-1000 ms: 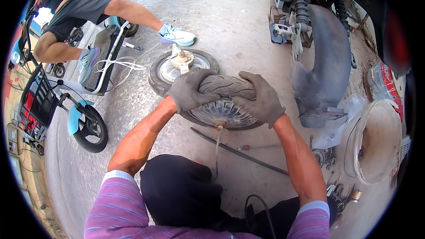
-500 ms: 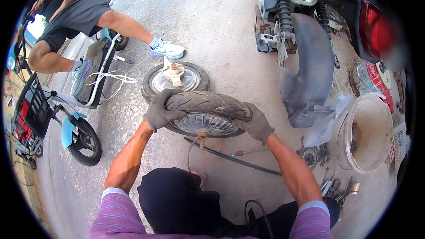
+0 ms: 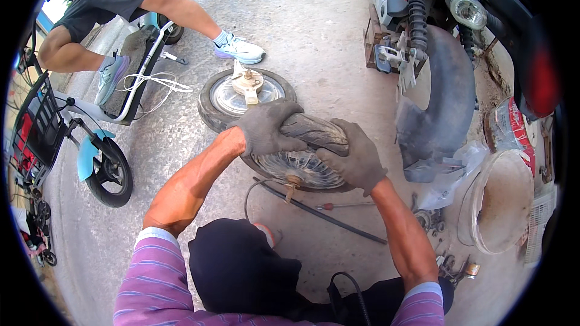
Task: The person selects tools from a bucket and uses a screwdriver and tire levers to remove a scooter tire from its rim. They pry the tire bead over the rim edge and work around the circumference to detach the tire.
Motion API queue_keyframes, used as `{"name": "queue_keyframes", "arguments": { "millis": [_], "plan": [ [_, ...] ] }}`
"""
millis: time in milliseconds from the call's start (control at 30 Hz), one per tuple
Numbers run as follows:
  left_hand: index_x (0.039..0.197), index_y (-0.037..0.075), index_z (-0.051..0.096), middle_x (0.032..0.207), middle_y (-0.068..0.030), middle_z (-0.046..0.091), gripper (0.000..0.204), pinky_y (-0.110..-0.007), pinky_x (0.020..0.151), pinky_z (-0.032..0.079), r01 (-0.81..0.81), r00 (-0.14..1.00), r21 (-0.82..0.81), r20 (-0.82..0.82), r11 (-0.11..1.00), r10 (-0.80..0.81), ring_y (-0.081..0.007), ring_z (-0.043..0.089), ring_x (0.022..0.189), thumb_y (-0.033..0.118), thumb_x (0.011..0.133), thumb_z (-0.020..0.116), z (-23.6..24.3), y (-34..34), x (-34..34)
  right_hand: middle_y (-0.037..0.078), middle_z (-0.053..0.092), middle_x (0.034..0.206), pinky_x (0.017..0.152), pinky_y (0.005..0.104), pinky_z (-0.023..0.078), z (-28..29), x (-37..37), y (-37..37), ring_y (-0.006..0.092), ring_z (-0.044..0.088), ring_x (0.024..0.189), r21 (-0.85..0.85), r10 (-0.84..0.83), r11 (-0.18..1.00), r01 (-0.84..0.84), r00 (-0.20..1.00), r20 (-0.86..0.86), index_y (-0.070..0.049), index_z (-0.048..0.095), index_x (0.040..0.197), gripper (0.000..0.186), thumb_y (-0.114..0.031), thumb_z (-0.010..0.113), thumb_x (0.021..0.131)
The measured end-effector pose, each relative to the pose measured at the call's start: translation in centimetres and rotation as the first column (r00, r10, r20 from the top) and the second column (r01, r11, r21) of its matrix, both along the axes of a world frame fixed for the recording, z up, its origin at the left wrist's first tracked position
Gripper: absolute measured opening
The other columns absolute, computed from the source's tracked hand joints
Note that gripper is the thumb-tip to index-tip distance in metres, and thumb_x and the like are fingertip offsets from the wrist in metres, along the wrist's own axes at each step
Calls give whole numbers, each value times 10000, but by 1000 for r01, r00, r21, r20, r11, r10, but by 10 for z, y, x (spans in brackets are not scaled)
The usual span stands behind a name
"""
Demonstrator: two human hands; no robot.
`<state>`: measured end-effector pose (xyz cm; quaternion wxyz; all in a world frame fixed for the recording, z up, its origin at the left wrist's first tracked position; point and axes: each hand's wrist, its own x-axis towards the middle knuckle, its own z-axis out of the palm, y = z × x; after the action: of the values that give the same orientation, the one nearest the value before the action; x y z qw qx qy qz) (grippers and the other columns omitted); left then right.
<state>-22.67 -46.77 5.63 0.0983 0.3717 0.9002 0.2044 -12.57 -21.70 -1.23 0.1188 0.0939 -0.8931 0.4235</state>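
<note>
A scooter wheel (image 3: 296, 166) with a dirty ribbed metal hub stands tilted in front of me, its axle pointing toward me and a cable trailing from it. Grey work gloves cover both hands. My left hand (image 3: 270, 125) is closed over the upper left of its black tyre (image 3: 314, 133), fingers across the tread. On the upper right, my right hand (image 3: 356, 157) grips the same tyre, thumb on the near sidewall. Just beyond lies a second wheel (image 3: 208, 99), flat on the ground with its hub up, partly covered by my left hand.
A black rod (image 3: 338, 222) and a red-handled screwdriver (image 3: 326, 206) lie nearby. To the right are a scooter's rear mudguard (image 3: 444, 78), a plastic bag (image 3: 450, 184), a white bucket (image 3: 504, 205) and loose parts. A person (image 3: 181, 9) sits at left on a scooter (image 3: 142, 54).
My left hand has shifted right along the tyre, closer to my right hand. The held wheel has tilted, its right side lower. My view has shifted slightly.
</note>
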Motion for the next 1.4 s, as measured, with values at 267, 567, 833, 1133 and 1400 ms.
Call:
{"name": "queue_keyframes", "arguments": {
  "millis": [267, 567, 833, 1133, 1400],
  "plan": [
    [1274, 67, 684, 1111, -192, 739, 681, -480, 914, 570, -132, 987, 26, -94, 991, 133, -397, 721, 1050, 481, 771, 883, -8, 10, 15, 222, 707, 1108, 889, 503, 570, -7, -4, -3, 413, 706, 1034, 73, -52, 996, 59, 994, -94, -40, 620, 1305, 597, -407, 828, 882],
    [1276, 54, 688, 1119, -197, 740, 679, -468, 917, 572, -221, 961, -46, -184, 974, 209, -389, 722, 1067, 516, 805, 845, -12, 13, 13, 210, 729, 1097, 901, 487, 575, -1, -16, -8, 397, 721, 1039, 70, -87, 994, 85, 996, 31, -40, 678, 1218, 523, -418, 809, 881],
    [1301, 12, 629, 1176, -232, 705, 719, -462, 957, 562, -186, 983, 17, 4, 982, 186, -401, 710, 1106, 401, 760, 899, -8, 4, 8, 236, 659, 1237, 1052, 473, 509, 17, -16, 4, 400, 636, 1205, 96, 37, 994, -49, 992, 123, -3, 641, 1311, 778, -506, 882, 770],
    [1268, 4, 621, 1153, -244, 693, 751, -479, 939, 542, -46, 983, -18, -181, 999, 42, -431, 674, 1112, 262, 650, 961, -20, 26, 0, 228, 673, 1186, 1009, 472, 520, 4, -21, 3, 390, 663, 1142, 171, -54, 984, 47, 998, 34, -2, 708, 1152, 728, -567, 879, 727],
    [1193, 13, 650, 1084, -230, 716, 689, -487, 906, 546, -93, 988, -78, -132, 993, 83, -429, 693, 1048, 283, 648, 974, -9, 33, 1, 233, 702, 1191, 1010, 473, 523, 0, -26, 2, 392, 688, 1136, 148, -28, 989, 17, 997, 73, 15, 699, 1161, 739, -559, 873, 729]
  ]
}}
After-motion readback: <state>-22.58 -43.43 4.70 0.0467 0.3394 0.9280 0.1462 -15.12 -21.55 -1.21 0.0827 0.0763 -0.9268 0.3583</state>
